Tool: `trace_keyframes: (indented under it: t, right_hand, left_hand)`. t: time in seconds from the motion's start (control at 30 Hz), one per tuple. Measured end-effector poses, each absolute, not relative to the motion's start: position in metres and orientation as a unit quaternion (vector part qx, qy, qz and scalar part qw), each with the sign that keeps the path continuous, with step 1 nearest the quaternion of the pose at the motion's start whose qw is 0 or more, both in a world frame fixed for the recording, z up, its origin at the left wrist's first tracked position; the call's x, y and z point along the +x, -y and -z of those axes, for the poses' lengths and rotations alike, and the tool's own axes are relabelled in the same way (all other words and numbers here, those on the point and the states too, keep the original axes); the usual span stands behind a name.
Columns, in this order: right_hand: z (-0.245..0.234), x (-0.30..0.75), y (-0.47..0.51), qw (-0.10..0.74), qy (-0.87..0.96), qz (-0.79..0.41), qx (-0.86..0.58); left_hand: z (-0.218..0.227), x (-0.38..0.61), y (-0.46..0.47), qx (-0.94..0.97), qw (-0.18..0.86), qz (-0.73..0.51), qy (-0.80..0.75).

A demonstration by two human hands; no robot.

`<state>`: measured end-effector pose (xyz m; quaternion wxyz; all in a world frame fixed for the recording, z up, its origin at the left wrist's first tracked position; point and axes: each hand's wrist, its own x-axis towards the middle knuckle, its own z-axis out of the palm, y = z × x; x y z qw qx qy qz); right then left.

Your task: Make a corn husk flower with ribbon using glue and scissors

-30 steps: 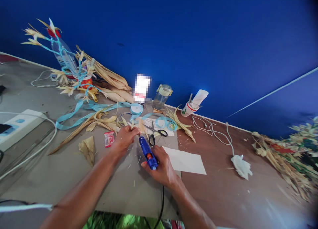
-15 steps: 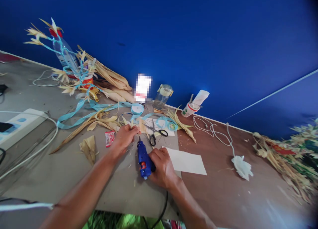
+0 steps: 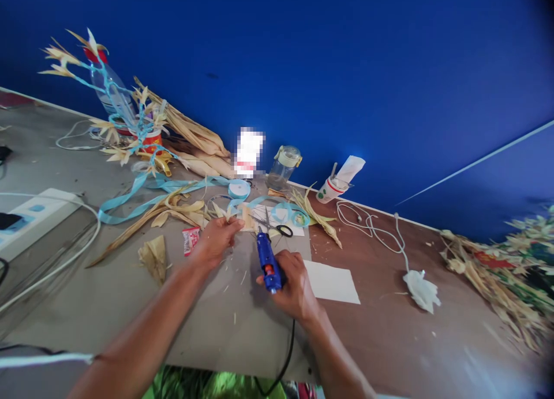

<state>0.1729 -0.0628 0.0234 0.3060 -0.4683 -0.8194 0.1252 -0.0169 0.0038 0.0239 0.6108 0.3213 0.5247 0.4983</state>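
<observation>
- Right grip (image 3: 294, 280), lower centre of the frame: fingers wrapped around the handle of 1 blue glue gun (image 3: 267, 263), its body left of the knuckles, nozzle pointing up the frame.
- Left grip (image 3: 219, 240), centre: fingertips drawn together, apart from the nozzle; whether they pinch anything, I cannot tell.
- Near the nozzle: 1 pair of scissors (image 3: 271, 226).
- Left of the left grip: 1 red packet (image 3: 190, 241).
- Right of the right grip: white paper (image 3: 332, 282).

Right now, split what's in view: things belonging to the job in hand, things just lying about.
Likely in the job: glue gun, in the right hand; dried corn husks; scissors; blue ribbon roll; contents of the left hand unclear.

Probably lying about: red packet; lidded clear bottle; paper cup.
</observation>
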Motion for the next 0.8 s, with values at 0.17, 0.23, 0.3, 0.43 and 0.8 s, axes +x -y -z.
trace_keyframes:
  t: [0.17,0.23,0.3,0.43,0.8]
  right_hand:
    - [-0.02,0.184,0.054,0.25,0.775,-0.104,-0.571]
    - [-0.017,0.187,0.052,0.199,0.764,-0.086,-0.608]
    - [-0.013,0.189,0.05,0.15,0.758,-0.071,-0.631]
    - [-0.011,0.192,0.053,0.095,0.76,-0.081,-0.638]
    - [-0.06,0.17,0.041,0.347,0.691,-0.296,-0.562]
  left_hand:
    - [-0.032,-0.022,-0.004,0.275,0.681,-0.49,-0.47]
    - [-0.033,-0.023,-0.003,0.271,0.705,-0.485,-0.441]
    - [-0.034,-0.024,-0.002,0.269,0.722,-0.481,-0.419]
    - [-0.034,-0.023,0.001,0.281,0.732,-0.469,-0.406]
    - [-0.039,-0.007,0.009,0.408,0.67,-0.407,-0.468]
